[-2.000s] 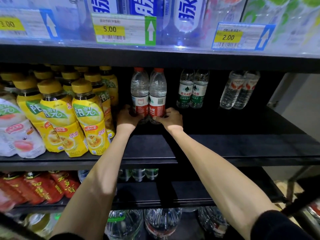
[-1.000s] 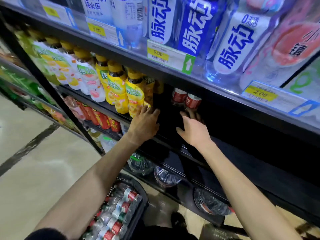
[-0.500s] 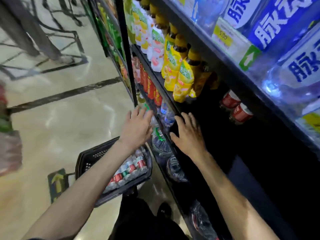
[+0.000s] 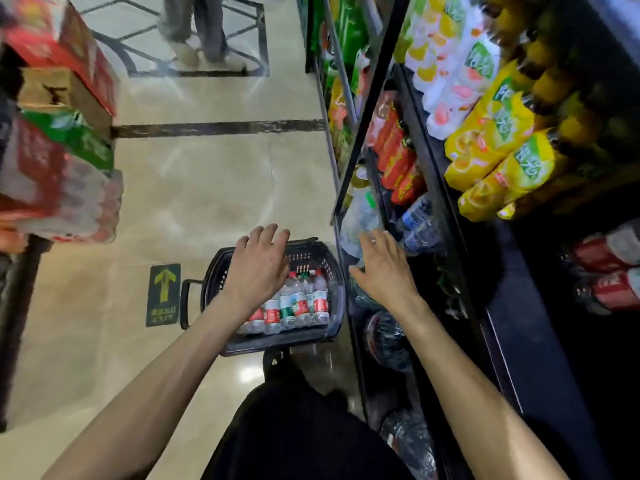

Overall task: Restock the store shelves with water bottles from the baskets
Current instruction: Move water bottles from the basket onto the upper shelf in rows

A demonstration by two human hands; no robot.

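Note:
A black basket [image 4: 311, 252] stands on the floor beside the shelving, holding several water bottles [image 4: 298, 303] with red and green labels. My left hand [image 4: 258, 268] hovers over the basket, fingers spread, holding nothing. My right hand [image 4: 384, 268] hangs open to the right of the basket, in front of the lower shelves. Two red-labelled water bottles [image 4: 609, 268] stand on the dark middle shelf [image 4: 530, 341] at the far right, blurred.
Yellow drink bottles [image 4: 498, 150] and red-labelled bottles [image 4: 398, 161] fill the shelves beyond. Large water jugs [image 4: 388, 337] sit on the bottom shelf. Stacked boxes and packs [image 4: 55, 140] stand at left. A person's legs [image 4: 201, 32] are far up the aisle. My dark trousers [image 4: 298, 431] are below.
Both hands left the two bottles on the shelf and came down and left. My view swung from the shelf to the floor basket; my left hand is now over it.

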